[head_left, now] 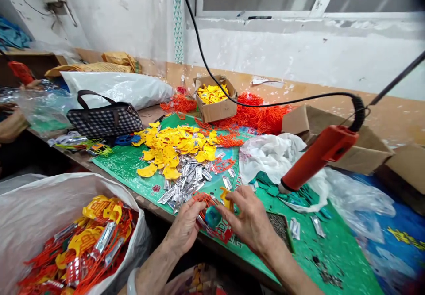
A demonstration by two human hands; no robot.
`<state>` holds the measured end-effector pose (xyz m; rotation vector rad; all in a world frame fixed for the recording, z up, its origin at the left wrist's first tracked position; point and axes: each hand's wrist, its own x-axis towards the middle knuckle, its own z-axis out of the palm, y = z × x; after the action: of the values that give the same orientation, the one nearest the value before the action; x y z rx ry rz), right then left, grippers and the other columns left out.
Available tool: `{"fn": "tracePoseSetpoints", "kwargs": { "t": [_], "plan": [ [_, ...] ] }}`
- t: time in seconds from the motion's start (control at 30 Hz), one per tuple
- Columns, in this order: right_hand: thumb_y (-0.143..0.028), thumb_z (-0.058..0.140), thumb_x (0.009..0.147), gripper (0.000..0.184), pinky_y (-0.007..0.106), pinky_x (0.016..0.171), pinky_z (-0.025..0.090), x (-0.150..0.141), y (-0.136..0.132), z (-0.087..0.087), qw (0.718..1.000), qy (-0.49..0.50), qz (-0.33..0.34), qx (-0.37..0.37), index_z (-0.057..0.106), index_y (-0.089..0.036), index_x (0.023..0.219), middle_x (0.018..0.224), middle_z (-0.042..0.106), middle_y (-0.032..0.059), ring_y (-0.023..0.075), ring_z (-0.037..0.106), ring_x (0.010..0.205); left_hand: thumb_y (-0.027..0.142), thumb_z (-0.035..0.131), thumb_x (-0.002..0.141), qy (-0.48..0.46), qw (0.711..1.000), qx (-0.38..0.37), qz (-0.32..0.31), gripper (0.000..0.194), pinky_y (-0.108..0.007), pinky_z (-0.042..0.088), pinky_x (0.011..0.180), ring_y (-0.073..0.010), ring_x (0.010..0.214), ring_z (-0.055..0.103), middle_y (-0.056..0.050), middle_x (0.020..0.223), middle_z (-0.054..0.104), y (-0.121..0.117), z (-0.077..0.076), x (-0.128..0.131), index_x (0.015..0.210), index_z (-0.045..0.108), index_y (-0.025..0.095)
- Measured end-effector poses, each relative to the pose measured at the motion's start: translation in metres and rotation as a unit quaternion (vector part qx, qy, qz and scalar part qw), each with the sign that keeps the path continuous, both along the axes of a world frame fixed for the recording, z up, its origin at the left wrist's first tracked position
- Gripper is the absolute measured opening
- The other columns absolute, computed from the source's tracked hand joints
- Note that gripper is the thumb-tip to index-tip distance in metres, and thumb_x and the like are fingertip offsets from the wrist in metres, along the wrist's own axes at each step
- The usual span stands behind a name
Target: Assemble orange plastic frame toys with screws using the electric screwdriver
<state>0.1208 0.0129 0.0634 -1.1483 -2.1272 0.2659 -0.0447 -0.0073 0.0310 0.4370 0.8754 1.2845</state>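
Note:
My left hand (184,225) is closed, thumb and fingers pinching orange cord (203,197) at the table's front edge. In my right hand (248,220), a small yellow plastic piece (226,198) is held between thumb and fingers, partly covered by them. A teal round shape (213,216) shows between the two hands; whether it is a loose part or print on the mat I cannot tell. Just beyond my hands lie loose silver metal strips (191,178) and a heap of yellow plastic pieces (179,142).
An orange electric screwdriver (320,158) hangs at the right on a black cable. Below it are teal pieces (300,195) and a tray of small screws (282,226). A white sack (131,193) of yellow-and-orange assemblies stands at left. Behind is a cardboard box (217,110); another person's arm (15,124) shows far left.

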Motion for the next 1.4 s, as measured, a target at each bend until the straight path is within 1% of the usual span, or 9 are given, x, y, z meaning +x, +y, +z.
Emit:
{"fn": "tracePoseSetpoints", "kwargs": {
  "t": [0.17,0.33,0.6,0.77,0.97,1.03,1.13,1.27,1.4],
  "plan": [
    [-0.017,0.073,0.076,0.019,0.029,0.069,0.049,-0.005,-0.012,0.010,0.987,0.038,0.099,-0.118,0.071,-0.019,0.095,0.084,0.049,0.0030,0.0173,0.053,0.079,0.022,0.075,0.072,-0.033,0.998,-0.010,-0.043,0.019,-0.023,0.052,0.066,-0.0159,0.073,0.067,-0.006,0.088,0.076,-0.004,0.001,0.009,0.090,0.075,0.014],
    [-0.017,0.062,0.085,0.034,0.040,0.099,0.047,0.007,-0.012,0.008,0.959,0.043,0.179,-0.214,0.069,-0.030,0.116,0.123,0.053,0.0087,0.0224,0.054,0.116,0.024,0.073,0.073,-0.069,0.995,-0.048,-0.052,0.021,-0.027,0.053,0.063,-0.0168,0.068,0.066,-0.007,0.086,0.075,-0.007,0.002,0.004,0.091,0.074,0.013],
    [-0.026,0.073,0.078,0.030,0.055,0.106,0.038,0.018,-0.010,-0.018,0.939,0.151,0.134,-0.278,0.075,-0.034,0.106,0.137,0.057,0.0075,0.0327,0.051,0.128,0.012,0.067,0.073,-0.003,0.988,0.049,-0.143,0.044,-0.027,0.054,0.069,-0.0171,0.076,0.068,-0.009,0.101,0.075,-0.020,0.010,0.002,0.117,0.069,0.017],
    [-0.023,0.082,0.064,0.088,0.040,0.093,0.050,0.023,-0.016,-0.017,0.934,0.203,0.101,-0.278,0.044,-0.031,0.143,0.124,0.063,0.0068,0.0239,0.061,0.108,0.013,0.067,0.073,0.041,0.982,0.060,-0.174,0.051,-0.030,0.053,0.075,-0.0227,0.087,0.069,-0.008,0.104,0.074,-0.025,0.020,0.005,0.123,0.066,0.020],
    [-0.029,0.084,0.063,0.070,0.041,0.094,0.051,0.029,-0.017,-0.031,0.902,0.330,0.045,-0.275,0.058,-0.026,0.129,0.125,0.064,0.0089,0.0263,0.062,0.111,0.012,0.059,0.078,0.168,0.967,0.134,-0.140,0.048,-0.034,0.051,0.088,-0.0229,0.094,0.066,-0.006,0.106,0.073,-0.024,0.023,0.005,0.124,0.066,0.022],
    [-0.032,0.085,0.064,0.067,0.040,0.095,0.052,0.030,-0.019,-0.036,0.852,0.432,0.047,-0.291,0.059,-0.027,0.126,0.127,0.065,0.0087,0.0263,0.062,0.114,0.010,0.056,0.081,0.304,0.924,0.204,-0.113,0.043,-0.034,0.050,0.092,-0.0234,0.098,0.065,-0.006,0.106,0.073,-0.025,0.023,0.005,0.120,0.069,0.023],
    [-0.033,0.087,0.062,0.064,0.039,0.094,0.053,0.027,-0.026,-0.041,0.793,0.531,0.065,-0.291,0.062,-0.029,0.121,0.125,0.067,0.0078,0.0262,0.064,0.114,0.005,0.051,0.083,0.485,0.797,0.355,-0.051,0.047,-0.035,0.048,0.097,-0.0235,0.107,0.062,-0.008,0.114,0.070,-0.027,0.020,0.008,0.123,0.067,0.024],
    [-0.028,0.088,0.062,0.063,0.038,0.095,0.054,0.019,-0.038,-0.046,0.778,0.567,0.054,-0.266,0.063,-0.030,0.120,0.126,0.067,0.0072,0.0261,0.063,0.115,-0.002,0.043,0.082,0.624,0.598,0.503,0.004,0.060,-0.041,0.048,0.099,-0.0244,0.113,0.059,-0.012,0.124,0.065,-0.030,0.013,0.017,0.137,0.052,0.019],
    [-0.023,0.086,0.065,0.062,0.038,0.099,0.053,0.016,-0.047,-0.052,0.783,0.570,0.031,-0.247,0.062,-0.031,0.122,0.129,0.065,0.0062,0.0246,0.064,0.116,0.001,0.040,0.084,0.687,0.497,0.530,0.003,0.056,-0.042,0.052,0.093,-0.0255,0.109,0.059,-0.015,0.124,0.063,-0.032,0.010,0.021,0.139,0.048,0.013]
  ]
}}
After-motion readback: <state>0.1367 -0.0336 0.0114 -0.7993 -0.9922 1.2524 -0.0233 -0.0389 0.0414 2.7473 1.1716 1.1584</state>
